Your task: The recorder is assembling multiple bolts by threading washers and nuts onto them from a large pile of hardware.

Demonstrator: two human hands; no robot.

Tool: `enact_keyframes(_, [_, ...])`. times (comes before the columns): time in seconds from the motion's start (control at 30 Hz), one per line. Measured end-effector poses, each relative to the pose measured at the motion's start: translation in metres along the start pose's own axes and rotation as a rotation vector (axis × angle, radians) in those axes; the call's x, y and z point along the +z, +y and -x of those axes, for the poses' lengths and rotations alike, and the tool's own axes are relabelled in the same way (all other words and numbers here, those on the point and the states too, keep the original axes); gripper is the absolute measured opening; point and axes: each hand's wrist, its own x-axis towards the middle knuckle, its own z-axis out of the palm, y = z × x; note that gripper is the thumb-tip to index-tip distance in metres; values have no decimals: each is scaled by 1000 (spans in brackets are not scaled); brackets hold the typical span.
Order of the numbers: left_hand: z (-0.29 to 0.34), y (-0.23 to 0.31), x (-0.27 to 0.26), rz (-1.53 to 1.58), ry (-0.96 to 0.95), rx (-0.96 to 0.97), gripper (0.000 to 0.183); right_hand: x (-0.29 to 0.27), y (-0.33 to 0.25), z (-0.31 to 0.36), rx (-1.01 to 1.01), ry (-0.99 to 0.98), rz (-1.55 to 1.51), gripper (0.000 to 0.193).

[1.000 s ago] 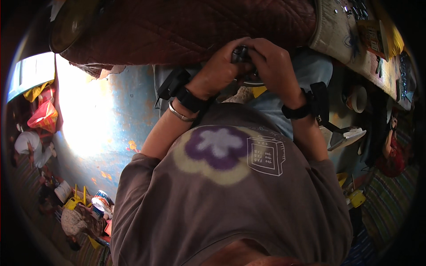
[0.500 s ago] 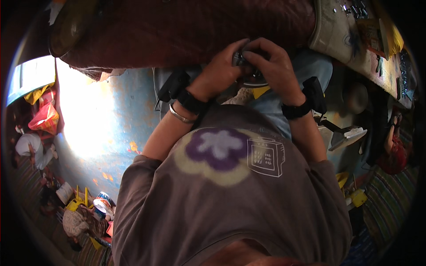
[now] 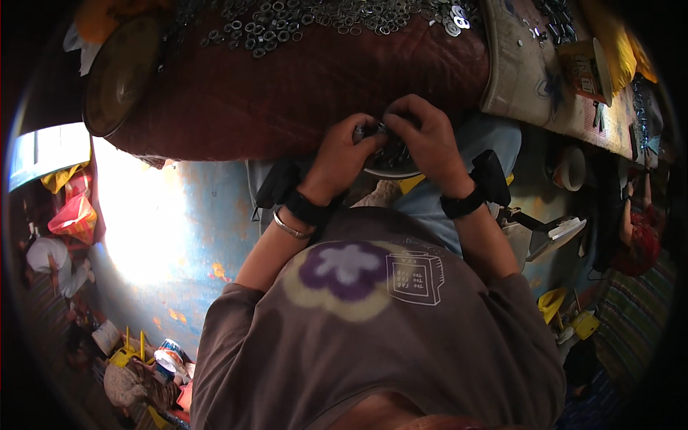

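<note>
My left hand [image 3: 337, 158] is closed, with a small shiny metal part [image 3: 359, 133] between thumb and fingers; its exact kind is too small to tell. Close beside it, my right hand [image 3: 428, 147] pinches at a tiny bright metal piece [image 3: 382, 127], thumb against forefinger. Both hands are in front of the near edge of a dark red covered work surface [image 3: 287, 93]. Beneath them, over my lap, shows the pale rim of a round dish [image 3: 393, 175] with dark metal pieces in it, partly hidden by my fingers.
Many loose metal rings [image 3: 276, 25] lie on the red cover, with flat washers [image 3: 456, 21] to their right. A large round pan [image 3: 122, 75] leans at the left. On the beige cloth at right stands a printed tub [image 3: 586, 70]. Other people sit farther off on both sides.
The view has tilted up, bringing the rings and washers into sight. My hands have come slightly apart, and the dish's contents show more between them.
</note>
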Motion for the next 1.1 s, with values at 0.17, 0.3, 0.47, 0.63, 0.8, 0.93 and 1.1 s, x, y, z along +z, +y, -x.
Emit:
enact_keyframes(0.17, [-2, 8, 1, 60, 6, -36, 14, -11, -6, -16, -76, 86, 72, 14])
enact_keyframes(0.3, [0, 7, -3, 180, 7, -61, 17, -39, 3, -51, -372, 373, 445, 19])
enact_keyframes(0.47, [-2, 8, -5, 206, -30, -59, 18, -60, 3, -89, -490, 436, 662, 21])
enact_keyframes(0.63, [-1, 1, -8, 257, -42, -43, 18, -52, 2, -112, -384, 400, 766, 22])
enact_keyframes(0.8, [-1, 7, -6, 294, -8, -96, 18, -40, 7, -110, -569, 337, 725, 15])
enact_keyframes(0.93, [-2, 1, -4, 350, -47, -61, 19, -38, 7, -112, -607, 335, 714, 15])
enact_keyframes(1.1, [-1, 4, -4, 315, -35, -15, 19, -48, 17, -118, -545, 218, 720, 15])
